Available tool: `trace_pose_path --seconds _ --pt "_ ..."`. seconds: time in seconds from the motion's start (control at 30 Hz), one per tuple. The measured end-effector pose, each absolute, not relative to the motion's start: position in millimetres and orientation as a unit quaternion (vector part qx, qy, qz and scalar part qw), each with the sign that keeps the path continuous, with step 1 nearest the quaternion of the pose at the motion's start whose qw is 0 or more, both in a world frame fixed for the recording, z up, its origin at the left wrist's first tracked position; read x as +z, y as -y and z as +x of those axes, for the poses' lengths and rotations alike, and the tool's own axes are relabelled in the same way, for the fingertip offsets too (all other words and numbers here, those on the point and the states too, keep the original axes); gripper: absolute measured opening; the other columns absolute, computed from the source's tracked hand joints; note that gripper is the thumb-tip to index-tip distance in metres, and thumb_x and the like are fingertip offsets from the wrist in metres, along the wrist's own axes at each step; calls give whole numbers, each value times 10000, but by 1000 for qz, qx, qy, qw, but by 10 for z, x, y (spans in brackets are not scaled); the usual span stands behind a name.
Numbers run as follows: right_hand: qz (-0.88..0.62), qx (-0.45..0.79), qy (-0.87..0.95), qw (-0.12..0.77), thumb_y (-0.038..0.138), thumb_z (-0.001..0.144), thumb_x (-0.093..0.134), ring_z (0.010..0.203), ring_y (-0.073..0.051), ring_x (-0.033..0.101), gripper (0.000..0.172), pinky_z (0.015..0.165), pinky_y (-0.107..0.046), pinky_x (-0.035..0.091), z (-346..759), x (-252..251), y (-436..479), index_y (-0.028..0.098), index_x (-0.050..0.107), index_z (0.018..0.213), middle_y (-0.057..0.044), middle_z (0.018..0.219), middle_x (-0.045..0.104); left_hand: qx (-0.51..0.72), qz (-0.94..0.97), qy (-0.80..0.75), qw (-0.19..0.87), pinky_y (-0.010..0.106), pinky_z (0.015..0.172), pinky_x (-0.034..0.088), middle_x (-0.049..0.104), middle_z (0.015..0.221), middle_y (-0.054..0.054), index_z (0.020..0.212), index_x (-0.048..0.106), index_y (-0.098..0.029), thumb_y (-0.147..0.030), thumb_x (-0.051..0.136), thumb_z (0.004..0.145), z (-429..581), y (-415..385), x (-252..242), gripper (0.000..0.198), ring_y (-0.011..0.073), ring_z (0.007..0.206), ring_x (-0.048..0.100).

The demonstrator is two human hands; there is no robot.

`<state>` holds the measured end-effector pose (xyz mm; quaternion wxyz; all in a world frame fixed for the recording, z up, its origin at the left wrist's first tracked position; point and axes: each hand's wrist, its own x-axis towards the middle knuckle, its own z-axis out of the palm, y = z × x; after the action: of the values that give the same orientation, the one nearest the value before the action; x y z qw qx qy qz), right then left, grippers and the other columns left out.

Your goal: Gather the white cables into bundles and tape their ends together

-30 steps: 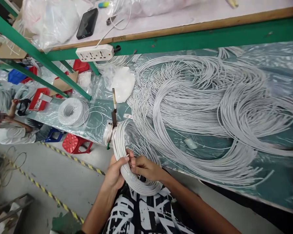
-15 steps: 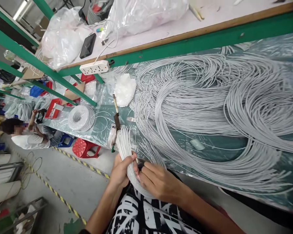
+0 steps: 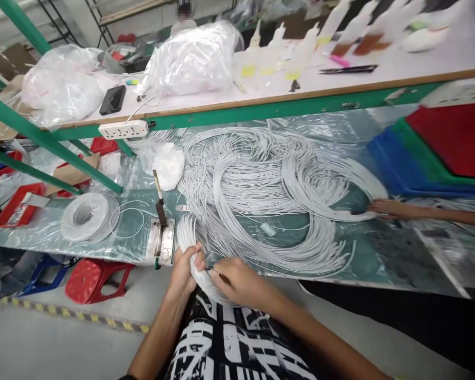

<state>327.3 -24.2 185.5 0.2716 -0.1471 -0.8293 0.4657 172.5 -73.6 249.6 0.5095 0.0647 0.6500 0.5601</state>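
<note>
A: Quick status pls. Where was the cable bundle?

B: In the person's L hand, at the front edge of the tabletop. Upper bend sat near the metal fixture; lower part ran down in front of the printed shirt.

A: L grip?

B: Wrapped round the bundle, thumb across the top, fingers curled on the inner side.

A: And the R hand?

B: Fingers curled, thumb + forefinger apparently pinching a slim piece. Too small to ID.

A: What'd changed?

B: Approx 1 sec earlier, both hands' fingertips were bunched tog. at the bundle. By now there was a gap btwn them, R hand a bit off to the side. View had swung too: squeeze bottles, stacked bins and a co-worker's hand came in.

A: Meaning what for the work?

B: My read: L hand alone kept the bundle tog., so R hand could deal w/ the slim piece. Whether R also touched the bundle, couldn't tell.

A: Co-worker in the way?

B: Didn't look it. That hand was at a separate coil, past the big cable pile, well apart from the bundle.
</note>
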Motion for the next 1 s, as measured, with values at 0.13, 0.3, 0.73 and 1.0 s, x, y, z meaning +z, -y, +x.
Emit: trace_pose_path --seconds 0.13,0.3,0.73,1.0 --pt "-172 785 595 -2 750 1035 664 505 -100 480 623 490 -242 368 3157 1786 141 228 555 713 55 602 529 543 101 -634 541 233 462 296 420 437 -107 826 663 -209 -568 1078 571 1733 813 2529 605 77 406 372" --pt "-117 809 576 14 1035 921 627 460 -104 481 849 452 -254 350 2902 1669 119 232 546 654 39 564 524 519 122 -629 566 265 451 298 442 434 -75 754 636 -232 -763 1062 619 1531 788 2451 694 104 392 409" --pt "-65 698 657 276 490 1180 523 560 -125 278 566 620 -369 206 2642 1392 772 294 276 710 81 592 284 504 36 -687 522 261 435 281 501 572 -92 711 602 -197 -379 982 964 1054 750 2114 492 42 443 321" --pt "150 617 718 286 451 1145 516 564 -160 422 475 587 -333 370 2891 1728 889 291 464 700 43 621 489 554 4 -728 403 184 460 259 422 617 -135 791 512 -221 -310 800 1108 571 841 2157 438 36 466 295"
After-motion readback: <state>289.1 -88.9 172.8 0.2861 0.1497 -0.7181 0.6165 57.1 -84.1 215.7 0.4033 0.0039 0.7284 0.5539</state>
